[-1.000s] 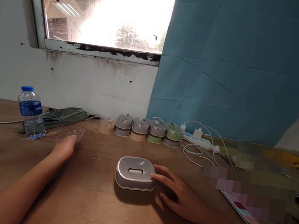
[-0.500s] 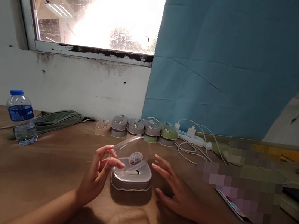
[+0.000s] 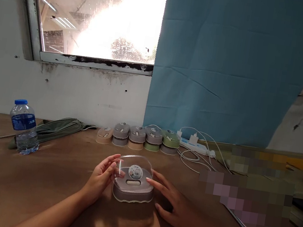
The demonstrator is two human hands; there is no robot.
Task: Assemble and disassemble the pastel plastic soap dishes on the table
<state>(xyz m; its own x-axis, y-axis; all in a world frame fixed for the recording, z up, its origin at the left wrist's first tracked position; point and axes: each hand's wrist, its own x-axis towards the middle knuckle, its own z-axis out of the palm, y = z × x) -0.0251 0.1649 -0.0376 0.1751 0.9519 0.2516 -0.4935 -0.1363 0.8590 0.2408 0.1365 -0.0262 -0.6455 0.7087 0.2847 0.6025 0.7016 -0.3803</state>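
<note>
A grey soap-box-like case [image 3: 132,195] with rounded corners and an oval slot in its top sits on the table in front of me. Over it a clear plastic lid [image 3: 129,161] with a round printed sticker stands tilted up. My left hand [image 3: 101,176] pinches the lid's left edge between thumb and fingers. On the other side my right hand [image 3: 174,201] has its fingers stretched out and apart, the fingertips at the lid's right edge. Whether they press on it I cannot tell.
A row of similar cases [image 3: 137,134] in grey, beige and green, most stacked in twos, stands by the wall. A water bottle [image 3: 25,128] and green cloth bag [image 3: 59,131] are at left. Right of the row lie a power strip [image 3: 194,146] and white cables [image 3: 190,157].
The clear lid has turned to face me more squarely and sits lower over the case. My right hand has come in to the lid's right edge. The view has tilted up slightly.
</note>
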